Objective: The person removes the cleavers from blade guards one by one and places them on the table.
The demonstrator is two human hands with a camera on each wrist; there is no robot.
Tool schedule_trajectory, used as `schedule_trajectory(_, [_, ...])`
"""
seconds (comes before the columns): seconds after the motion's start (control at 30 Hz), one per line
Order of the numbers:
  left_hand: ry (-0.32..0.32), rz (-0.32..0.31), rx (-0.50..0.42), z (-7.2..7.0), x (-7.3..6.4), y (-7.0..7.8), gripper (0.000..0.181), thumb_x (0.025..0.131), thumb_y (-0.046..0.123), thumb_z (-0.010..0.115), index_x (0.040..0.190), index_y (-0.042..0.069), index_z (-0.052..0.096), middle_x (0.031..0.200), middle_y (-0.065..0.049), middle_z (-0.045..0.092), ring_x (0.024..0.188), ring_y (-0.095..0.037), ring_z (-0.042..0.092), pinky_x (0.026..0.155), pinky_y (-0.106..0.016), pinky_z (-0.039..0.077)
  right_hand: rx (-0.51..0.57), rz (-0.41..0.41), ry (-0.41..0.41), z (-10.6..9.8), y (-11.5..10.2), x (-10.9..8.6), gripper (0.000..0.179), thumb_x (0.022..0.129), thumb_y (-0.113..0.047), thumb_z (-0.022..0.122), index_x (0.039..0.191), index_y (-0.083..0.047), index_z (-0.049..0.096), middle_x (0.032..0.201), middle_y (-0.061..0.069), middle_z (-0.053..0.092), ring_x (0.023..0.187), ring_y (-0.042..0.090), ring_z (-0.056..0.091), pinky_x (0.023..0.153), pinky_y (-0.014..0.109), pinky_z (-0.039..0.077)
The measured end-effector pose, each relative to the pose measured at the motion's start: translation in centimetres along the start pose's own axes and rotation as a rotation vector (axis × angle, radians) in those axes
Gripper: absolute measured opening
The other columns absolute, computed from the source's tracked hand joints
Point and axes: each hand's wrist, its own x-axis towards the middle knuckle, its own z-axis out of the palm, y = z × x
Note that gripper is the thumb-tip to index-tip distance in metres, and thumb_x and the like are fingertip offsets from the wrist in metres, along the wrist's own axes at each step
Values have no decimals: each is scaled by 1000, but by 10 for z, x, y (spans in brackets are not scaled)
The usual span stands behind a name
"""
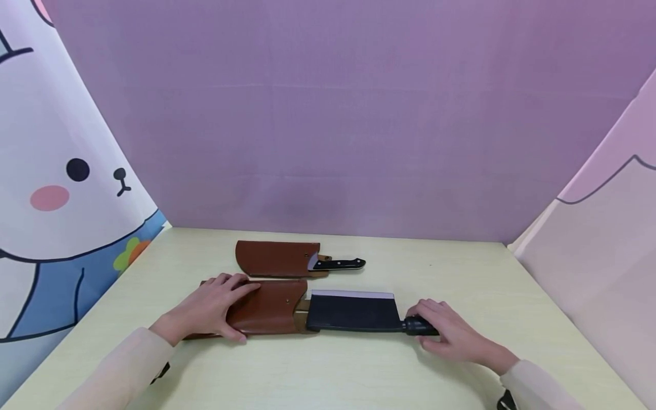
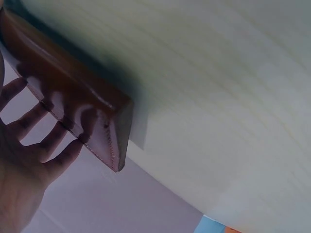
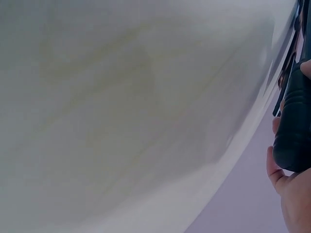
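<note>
Gripping the brown leather sheath (image 1: 269, 310) with my left hand (image 1: 215, 307), I curl my right hand (image 1: 451, 331) round the handle (image 1: 421, 326) of the black cleaver (image 1: 353, 312), which lies just right of the sheath, overlapping its mouth (image 1: 300, 316). Keeping it flat and straight seems safest, fingers clear of the silvery edge (image 1: 353, 294). My wrist views add stitching (image 2: 110, 140) at the sheath's closed end and the handle's rounded butt (image 3: 292, 159), both hidden from the head view.

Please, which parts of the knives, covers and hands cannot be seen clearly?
Head view: most of the far knife's blade, inside its brown cover.
Head view: part of the near cover, under the left hand.
Left wrist view: part of that hand, cut off by left edge.
Right wrist view: much of the right hand, cut off by right edge.
</note>
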Motion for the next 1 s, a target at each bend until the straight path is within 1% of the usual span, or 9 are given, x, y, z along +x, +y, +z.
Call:
schedule_trajectory(0.33, [3, 3, -4, 2, 0, -2, 104, 51, 85, 57, 134, 23, 45, 125, -3, 46, 106, -24, 46, 78, -46, 45, 37, 4, 8, -8, 10, -12, 47, 60, -5, 70, 104, -17, 57, 93, -16, 53, 80, -1, 45, 66, 21, 32])
schedule_trajectory(0.6, [-5, 4, -18, 2, 1, -2, 104, 52, 85, 57, 134, 23, 45, 126, -3, 46, 107, -24, 46, 78, -46, 45, 34, 21, 10, -13, 16, -21, 50, 59, -5, 71, 105, -17, 57, 94, -16, 54, 82, 1, 47, 66, 23, 33])
schedule_trajectory(0.8, [0, 13, -25, 2, 1, -2, 103, 52, 84, 58, 134, 22, 46, 126, -3, 47, 105, -23, 47, 78, -45, 45, 43, 24, 11, -16, 20, -27, 50, 58, -4, 71, 104, -17, 57, 93, -17, 54, 81, 0, 46, 64, 22, 31])
schedule_trajectory(1.0, [-4, 26, -35, 3, 3, -2, 103, 52, 84, 58, 134, 22, 46, 126, -3, 46, 105, -22, 47, 77, -44, 45, 35, 15, 12, -19, 22, -32, 51, 57, -5, 72, 104, -16, 57, 94, -15, 55, 82, 0, 47, 65, 21, 31])
